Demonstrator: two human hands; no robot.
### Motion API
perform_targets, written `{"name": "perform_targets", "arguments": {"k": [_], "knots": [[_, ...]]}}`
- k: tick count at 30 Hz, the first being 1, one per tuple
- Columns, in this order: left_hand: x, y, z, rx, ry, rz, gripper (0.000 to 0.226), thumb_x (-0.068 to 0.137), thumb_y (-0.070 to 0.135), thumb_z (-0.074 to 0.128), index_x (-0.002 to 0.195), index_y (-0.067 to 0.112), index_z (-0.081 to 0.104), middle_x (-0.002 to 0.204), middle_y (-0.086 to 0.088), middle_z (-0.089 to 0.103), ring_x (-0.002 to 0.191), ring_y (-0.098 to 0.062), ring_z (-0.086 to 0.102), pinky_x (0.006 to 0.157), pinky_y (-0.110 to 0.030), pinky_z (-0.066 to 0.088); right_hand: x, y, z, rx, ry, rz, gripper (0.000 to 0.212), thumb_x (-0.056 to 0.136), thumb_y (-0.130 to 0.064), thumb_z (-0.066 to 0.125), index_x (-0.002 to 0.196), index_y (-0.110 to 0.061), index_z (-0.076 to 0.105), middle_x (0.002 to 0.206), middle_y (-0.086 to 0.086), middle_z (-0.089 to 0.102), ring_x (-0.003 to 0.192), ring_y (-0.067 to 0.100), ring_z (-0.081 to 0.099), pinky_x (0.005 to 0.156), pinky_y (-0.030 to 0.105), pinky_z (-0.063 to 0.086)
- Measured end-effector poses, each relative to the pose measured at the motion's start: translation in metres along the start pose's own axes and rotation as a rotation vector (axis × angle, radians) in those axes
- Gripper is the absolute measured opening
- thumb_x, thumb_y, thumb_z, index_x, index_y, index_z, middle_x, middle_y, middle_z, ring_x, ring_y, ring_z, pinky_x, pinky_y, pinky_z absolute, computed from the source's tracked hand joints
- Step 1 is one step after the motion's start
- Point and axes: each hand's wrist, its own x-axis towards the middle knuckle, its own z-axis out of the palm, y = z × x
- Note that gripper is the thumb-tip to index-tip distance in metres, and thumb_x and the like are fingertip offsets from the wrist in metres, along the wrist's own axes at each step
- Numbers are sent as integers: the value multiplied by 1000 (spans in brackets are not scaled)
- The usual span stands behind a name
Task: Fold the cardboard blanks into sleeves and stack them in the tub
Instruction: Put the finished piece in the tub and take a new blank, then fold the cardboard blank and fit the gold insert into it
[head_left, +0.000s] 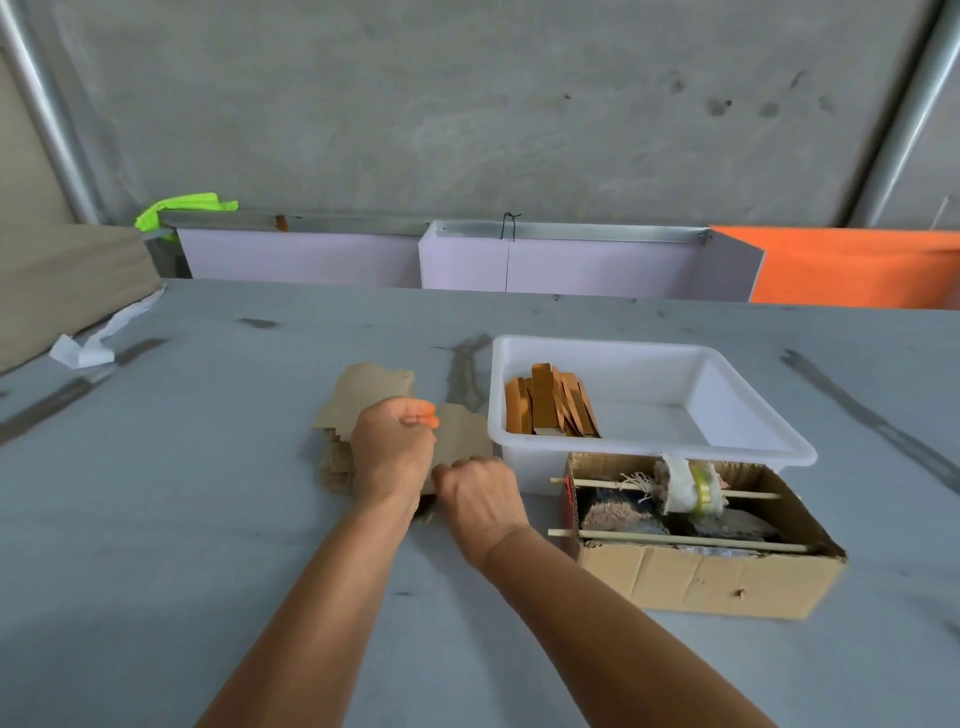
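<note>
- Both hands are down on the pile of cardboard blanks, which lies flat on the grey table just left of the white tub.
- Left hand sits curled on top of the pile, orange-tipped fingers tucked toward the tub side; it looks to be gripping the top blank, though the knuckles hide the contact.
- Right hand is curled too, fingers pinching the near right edge of that same blank.
- Risk, as I read it: two blanks lift together, since the stack edges sit tight and ragged under the left wrist.
- Another: a crooked crease if the fold is pulled before the blank clears the pile.
- Folded sleeves lean in the tub's left corner; a careless drop could topple them.
- The open cardboard box crowds the right forearm's path.
</note>
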Motion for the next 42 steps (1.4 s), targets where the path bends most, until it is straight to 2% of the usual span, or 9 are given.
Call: {"name": "perform_targets", "arguments": {"k": [2,6,11,15,21,28,33,38,42], "knots": [[-4,-3,-1,17,-2,-3,39,76,-8,41,72,23,65,75,6,68,74,-17,62,78,-30,53,-3,5,4,60,15,34,13,88,-3,54,96,-7,63,95,12,68,89,30,63,66,31,34],[-13,-7,-4,79,-16,87,23,84,5,51,79,16,71,75,9,66,77,-11,61,75,-24,45,-23,8,-17,189,300,186,26,48,-4,86,55,-9,61,47,8,59,39,26,56,41,21,22],[-21,8,-15,-87,-154,130,32,93,43,51,74,26,69,67,16,70,69,6,64,62,-6,44,-33,46,-42,609,547,370,27,88,-22,59,64,-9,60,59,11,57,62,28,42,56,29,25],[-25,25,-22,-84,-256,164,8,81,18,73,84,24,68,80,6,70,73,-6,64,54,-8,46,-52,71,-56,985,541,467,40,84,-19,67,49,-15,49,47,-4,35,51,15,33,51,24,27],[-46,39,-25,-160,-369,134,19,78,-2,70,72,16,71,53,5,63,47,-7,56,49,-14,47,-84,90,-59,1363,442,500,40,83,-18,70,77,18,54,66,11,43,63,22,37,58,31,33],[-80,49,-21,-76,-494,172,15,77,7,74,66,17,70,55,7,62,52,-5,55,51,-17,46,-129,108,-68,1623,388,441,12,76,-5,73,87,-9,68,71,8,68,64,21,66,51,28,54],[-110,48,-14,51,-549,348,21,71,9,79,63,25,69,58,11,63,57,-2,56,56,-15,46,-158,119,-63,1358,429,331,16,79,-6,72,71,-19,71,66,2,69,56,10,61,46,17,45],[-143,35,-8,232,-489,903,10,72,8,76,72,18,74,69,14,61,71,-4,56,69,-15,43,-196,127,-47,814,617,223,25,71,2,77,67,-22,69,66,-13,65,69,5,61,65,12,44],[-165,2,-1,469,-484,1296,15,71,-4,72,65,9,68,68,-2,59,69,-21,55,66,-27,41,-222,130,-23,314,615,-24,20,67,0,82,65,-13,66,70,-5,62,67,23,58,59,34,47]]}}
